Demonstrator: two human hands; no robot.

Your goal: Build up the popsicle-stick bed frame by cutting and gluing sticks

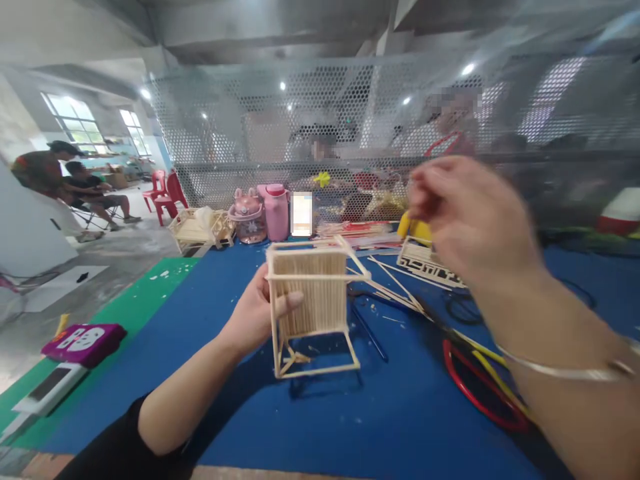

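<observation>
My left hand (257, 313) grips a small box-like frame built of thin bamboo sticks (313, 303), holding it upright just above the blue table mat (320, 413). The thumb lies across its slatted wall. My right hand (467, 217) is raised higher and to the right, blurred by motion, with its fingers curled together. Whether anything sits between those fingers is hidden. A thin bracelet (560, 370) circles my right wrist.
Loose bamboo sticks (395, 290), a flat stick panel (430, 267), scissors with red and yellow handles (480, 380), a pink bottle (276, 212), a pink cup (247, 217) and other stick models (200, 230) lie about. A mesh screen (300, 120) separates seated people. A purple case (84, 341) sits left.
</observation>
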